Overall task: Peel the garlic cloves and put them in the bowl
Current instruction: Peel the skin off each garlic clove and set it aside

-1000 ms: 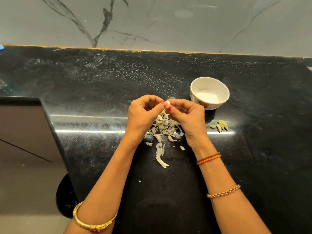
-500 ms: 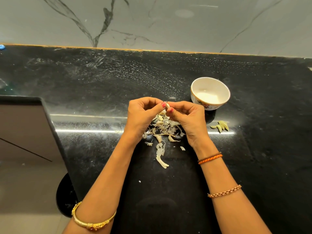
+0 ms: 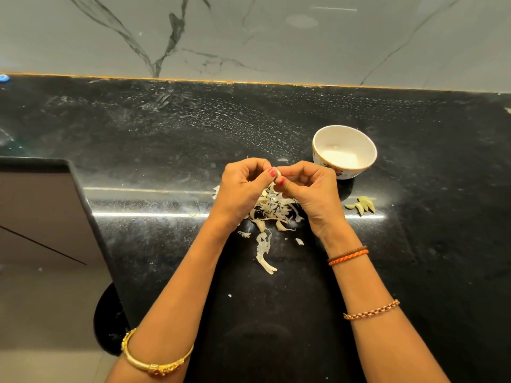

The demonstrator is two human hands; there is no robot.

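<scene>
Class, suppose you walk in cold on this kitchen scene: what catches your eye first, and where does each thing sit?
First, the left hand and right hand, meeting above the middle of the black counter and pinching one pale garlic clove. Directly beneath them lies a heap of papery peels. To the right stands a white bowl, with a few loose cloves on the counter just in front of it.

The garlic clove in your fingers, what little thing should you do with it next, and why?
Probably keep picking off its last bit of skin. Both the left hand and the right hand pinch the garlic clove above the pile of peels, away from the white bowl. Whether any skin is left is too small to tell; if it is bare, carry it to the bowl.
</scene>
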